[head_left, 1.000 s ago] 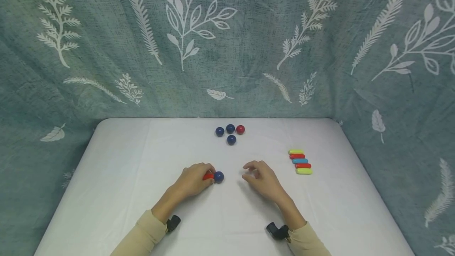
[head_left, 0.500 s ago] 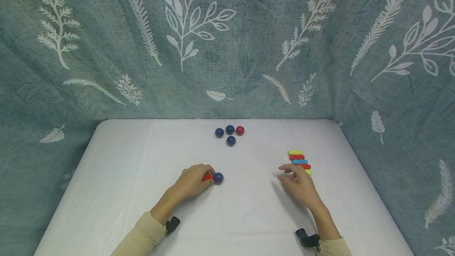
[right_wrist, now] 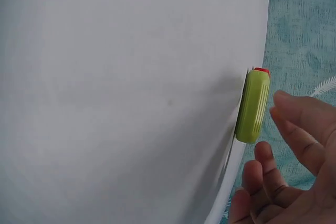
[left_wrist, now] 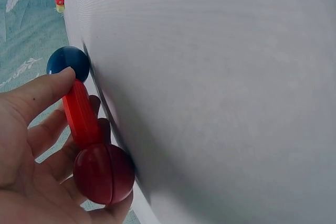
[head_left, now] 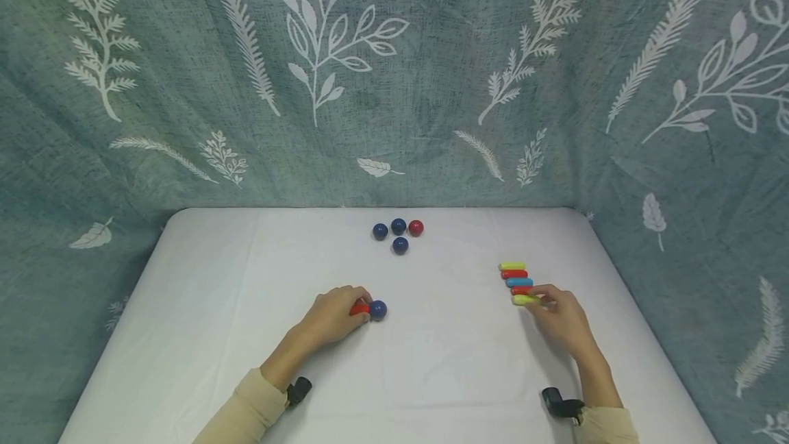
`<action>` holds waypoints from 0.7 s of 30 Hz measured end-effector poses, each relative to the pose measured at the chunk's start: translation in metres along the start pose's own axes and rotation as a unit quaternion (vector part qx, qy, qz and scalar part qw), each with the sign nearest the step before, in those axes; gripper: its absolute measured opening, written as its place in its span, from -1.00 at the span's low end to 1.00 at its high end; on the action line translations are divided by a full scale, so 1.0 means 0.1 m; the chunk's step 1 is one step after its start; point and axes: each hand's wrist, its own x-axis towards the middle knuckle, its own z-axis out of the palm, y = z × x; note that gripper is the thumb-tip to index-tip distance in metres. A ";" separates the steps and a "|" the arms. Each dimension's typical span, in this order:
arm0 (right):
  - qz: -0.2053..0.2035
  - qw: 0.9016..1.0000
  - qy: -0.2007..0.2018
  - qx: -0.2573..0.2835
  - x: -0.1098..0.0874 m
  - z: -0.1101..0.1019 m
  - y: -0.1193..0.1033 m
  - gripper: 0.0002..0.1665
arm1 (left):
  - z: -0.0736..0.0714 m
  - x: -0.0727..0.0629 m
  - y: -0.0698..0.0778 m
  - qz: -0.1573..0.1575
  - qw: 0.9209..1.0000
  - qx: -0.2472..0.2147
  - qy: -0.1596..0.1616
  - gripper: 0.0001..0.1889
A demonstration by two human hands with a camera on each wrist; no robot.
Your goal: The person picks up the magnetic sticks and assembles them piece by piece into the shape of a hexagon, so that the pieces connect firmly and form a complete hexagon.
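Observation:
My left hand (head_left: 333, 314) grips a short red rod (left_wrist: 81, 116), thumb on one side and fingers behind it. A blue ball (left_wrist: 68, 61) sits at the rod's far end and a dark red ball (left_wrist: 105, 174) at its near end, under the fingers. My right hand (head_left: 564, 321) is at the right end of a yellow-green rod (right_wrist: 253, 107), the nearest of a row. In the right wrist view its thumb and fingers are parted and appear just short of that rod.
Beyond the yellow-green rod lie a red rod (head_left: 520, 290), a blue rod (head_left: 520, 283), another red rod (head_left: 514, 275) and another yellow-green rod (head_left: 512, 266). At the back of the white table (head_left: 246, 252), three blue balls (head_left: 398, 227) and a red ball (head_left: 416, 228) stand grouped. A patterned curtain (head_left: 431, 88) hangs behind.
My right hand has moved right, from the middle of the table to the near end of the rod row. The left hand keeps its hold on the red rod, in the same place.

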 end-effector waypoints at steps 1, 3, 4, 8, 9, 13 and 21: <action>0.006 1.000 -0.003 -0.002 0.00 0.00 0.01 -0.60 | 0.00 0.00 0.00 0.000 1.000 -0.001 0.000 -0.74; 0.016 1.000 -0.008 -0.007 0.01 -0.01 0.03 -0.59 | 0.00 0.00 0.00 -0.001 1.000 -0.001 -0.001 -0.74; 0.022 1.000 -0.011 -0.009 0.01 -0.01 0.04 -0.58 | 0.00 0.00 0.00 -0.001 1.000 -0.001 -0.001 -0.74; 0.036 0.999 -0.019 -0.014 0.01 -0.01 0.06 -0.58 | 0.01 0.00 0.00 -0.002 1.000 0.001 -0.002 -0.73; 0.040 0.999 -0.021 -0.014 0.01 -0.01 0.07 -0.58 | 0.01 0.00 0.00 -0.002 1.000 0.001 -0.001 -0.74; 0.046 0.998 -0.027 -0.018 0.01 -0.01 0.08 -0.57 | 0.00 0.00 0.00 -0.002 1.000 -0.001 -0.002 -0.73; 0.058 0.998 -0.031 -0.023 0.01 0.00 0.09 -0.56 | -0.01 -0.01 0.01 -0.004 1.000 -0.002 -0.001 -0.73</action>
